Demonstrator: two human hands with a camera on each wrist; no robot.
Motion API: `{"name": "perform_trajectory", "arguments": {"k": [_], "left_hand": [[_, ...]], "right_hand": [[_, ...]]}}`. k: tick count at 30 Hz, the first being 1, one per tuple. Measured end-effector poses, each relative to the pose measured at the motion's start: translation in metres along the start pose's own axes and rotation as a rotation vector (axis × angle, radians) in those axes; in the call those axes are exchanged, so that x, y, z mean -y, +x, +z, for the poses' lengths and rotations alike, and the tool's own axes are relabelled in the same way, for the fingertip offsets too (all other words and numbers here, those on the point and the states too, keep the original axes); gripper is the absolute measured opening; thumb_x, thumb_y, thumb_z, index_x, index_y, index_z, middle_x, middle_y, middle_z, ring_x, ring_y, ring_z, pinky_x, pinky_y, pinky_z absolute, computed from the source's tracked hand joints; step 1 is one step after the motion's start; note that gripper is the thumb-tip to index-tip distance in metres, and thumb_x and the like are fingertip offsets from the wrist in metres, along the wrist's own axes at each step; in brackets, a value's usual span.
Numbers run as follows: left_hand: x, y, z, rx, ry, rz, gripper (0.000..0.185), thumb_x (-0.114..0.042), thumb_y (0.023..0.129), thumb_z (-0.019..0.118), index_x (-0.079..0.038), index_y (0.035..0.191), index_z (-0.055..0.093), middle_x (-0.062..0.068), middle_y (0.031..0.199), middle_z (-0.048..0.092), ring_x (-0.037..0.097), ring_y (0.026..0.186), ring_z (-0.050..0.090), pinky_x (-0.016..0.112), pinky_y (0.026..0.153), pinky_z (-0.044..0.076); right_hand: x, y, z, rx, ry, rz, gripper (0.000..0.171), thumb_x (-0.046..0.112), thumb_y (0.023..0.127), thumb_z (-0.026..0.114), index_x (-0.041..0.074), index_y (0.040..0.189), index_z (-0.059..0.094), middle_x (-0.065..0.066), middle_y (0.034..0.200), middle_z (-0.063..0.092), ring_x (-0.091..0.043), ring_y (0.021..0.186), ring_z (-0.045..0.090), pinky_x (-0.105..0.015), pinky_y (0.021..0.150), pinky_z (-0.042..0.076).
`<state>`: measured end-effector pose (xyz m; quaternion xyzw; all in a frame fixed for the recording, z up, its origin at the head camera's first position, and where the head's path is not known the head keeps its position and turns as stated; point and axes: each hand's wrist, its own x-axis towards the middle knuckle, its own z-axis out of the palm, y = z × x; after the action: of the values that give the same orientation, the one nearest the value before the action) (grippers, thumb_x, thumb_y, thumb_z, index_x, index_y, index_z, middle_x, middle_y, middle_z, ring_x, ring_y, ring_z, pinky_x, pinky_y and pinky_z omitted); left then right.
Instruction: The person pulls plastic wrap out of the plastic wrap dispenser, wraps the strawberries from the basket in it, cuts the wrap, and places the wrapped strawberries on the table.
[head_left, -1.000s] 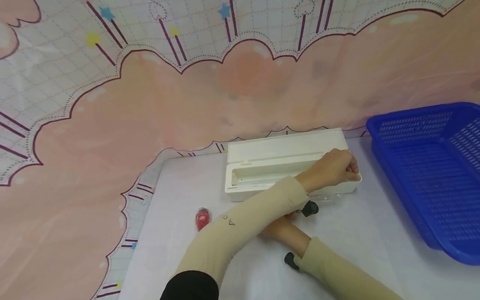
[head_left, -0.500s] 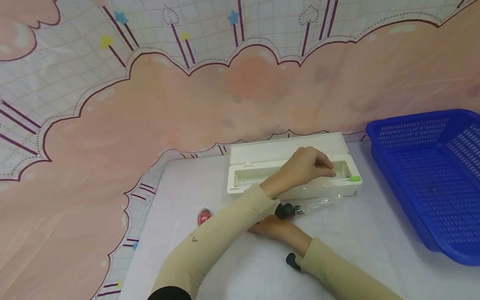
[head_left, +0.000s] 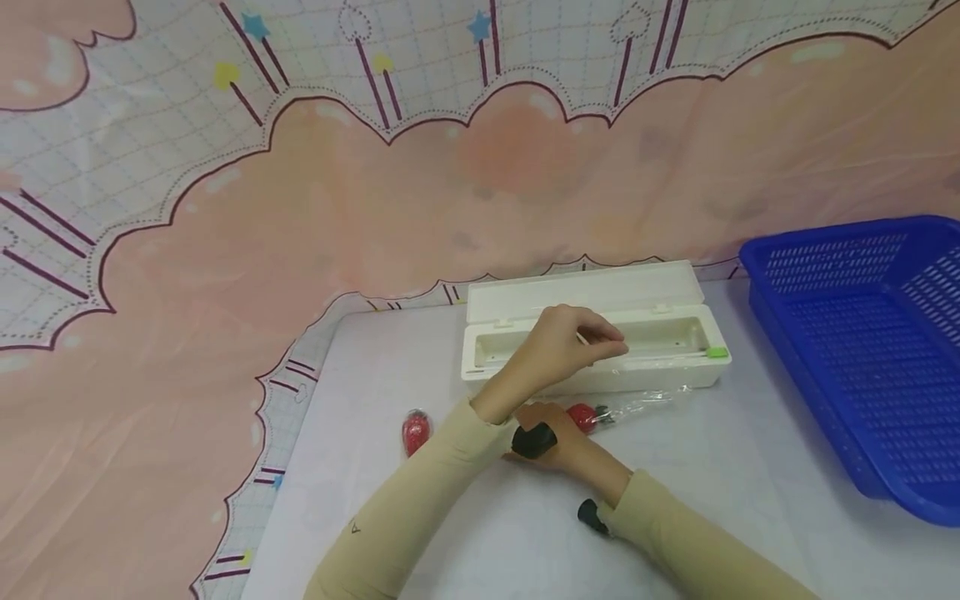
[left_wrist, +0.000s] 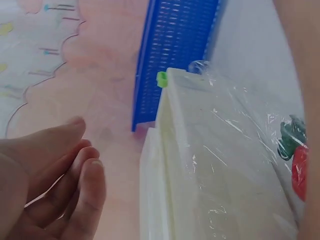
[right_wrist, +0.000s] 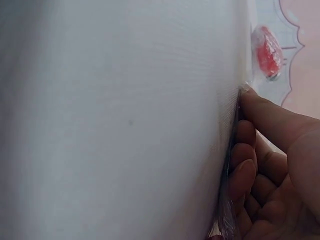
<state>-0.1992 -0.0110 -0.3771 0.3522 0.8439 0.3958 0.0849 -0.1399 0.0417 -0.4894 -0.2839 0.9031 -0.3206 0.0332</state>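
A long white cling film dispenser [head_left: 637, 380] lies with its lid raised and a green slide cutter [head_left: 717, 352] at its right end. My left hand [head_left: 562, 342] hovers over its trough, fingers loosely bent and thumb apart, holding nothing. Clear cling film [head_left: 648, 407] hangs over the dispenser's front and spreads onto the table. A red strawberry [head_left: 581, 417] with green leaves sits by the film, partly hidden behind my right hand [head_left: 570, 450]. In the right wrist view, thumb and fingers [right_wrist: 242, 175] pinch the film's edge. Left of the hands lies another strawberry [head_left: 416, 432], covered in shiny film.
A blue plastic basket [head_left: 795, 350] with perforated sides stands on the right of the white table [head_left: 480, 533]. Behind the dispenser rises a patterned pink and white backdrop [head_left: 420, 208]. My left forearm crosses above the right hand.
My left hand has left the dispenser's right end and moved left along it, uncovering the green slide cutter. The strawberry by my right hand now shows. The right hand stays nearly in place.
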Motion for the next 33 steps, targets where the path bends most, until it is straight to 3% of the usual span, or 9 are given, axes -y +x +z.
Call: {"name": "perform_trajectory", "arguments": {"k": [6, 12, 19, 26, 33], "left_hand": [[0.009, -0.022, -0.006, -0.065, -0.055, -0.046, 0.013, -0.024, 0.089, 0.076, -0.014, 0.097, 0.079, -0.005, 0.091, 0.075, 0.000, 0.075, 0.064, 0.017, 0.068, 0.054], [0.018, -0.052, -0.013, -0.179, -0.126, -0.084, 0.014, -0.022, 0.089, 0.075, -0.011, 0.098, 0.078, 0.000, 0.096, 0.076, 0.003, 0.076, 0.066, 0.022, 0.070, 0.058], [0.032, -0.096, -0.021, -0.350, -0.134, -0.172, 0.013, -0.018, 0.090, 0.074, -0.009, 0.100, 0.078, 0.001, 0.097, 0.075, 0.009, 0.081, 0.068, 0.023, 0.072, 0.057], [0.043, -0.124, -0.015, -0.363, -0.179, -0.228, 0.013, -0.015, 0.089, 0.075, -0.008, 0.100, 0.077, 0.005, 0.096, 0.075, 0.021, 0.076, 0.069, 0.021, 0.067, 0.057], [0.047, -0.141, -0.007, -0.411, -0.149, -0.229, 0.013, -0.016, 0.089, 0.075, -0.009, 0.101, 0.077, 0.003, 0.096, 0.075, 0.013, 0.085, 0.067, 0.022, 0.069, 0.057]], "right_hand": [[0.000, 0.006, -0.005, 0.018, 0.022, -0.044, 0.015, 0.006, 0.077, 0.069, 0.012, 0.065, 0.061, 0.006, 0.059, 0.051, -0.007, 0.059, 0.045, -0.022, 0.056, 0.038], [-0.001, 0.007, -0.001, 0.051, 0.129, 0.068, 0.024, 0.026, 0.085, 0.077, 0.017, 0.069, 0.062, 0.011, 0.063, 0.053, -0.007, 0.065, 0.048, -0.025, 0.063, 0.041], [0.000, 0.006, -0.009, 0.107, 0.194, 0.026, 0.026, 0.027, 0.087, 0.076, 0.017, 0.065, 0.068, 0.015, 0.055, 0.049, -0.002, 0.055, 0.042, -0.020, 0.055, 0.036], [0.000, 0.003, -0.015, 0.142, 0.270, 0.025, 0.025, 0.018, 0.090, 0.073, 0.010, 0.066, 0.072, 0.015, 0.050, 0.038, -0.001, 0.049, 0.031, -0.018, 0.048, 0.024], [0.009, -0.002, -0.023, 0.129, 0.257, -0.034, 0.022, 0.014, 0.091, 0.070, 0.009, 0.070, 0.074, 0.015, 0.054, 0.048, 0.002, 0.050, 0.035, -0.016, 0.049, 0.028]]}}
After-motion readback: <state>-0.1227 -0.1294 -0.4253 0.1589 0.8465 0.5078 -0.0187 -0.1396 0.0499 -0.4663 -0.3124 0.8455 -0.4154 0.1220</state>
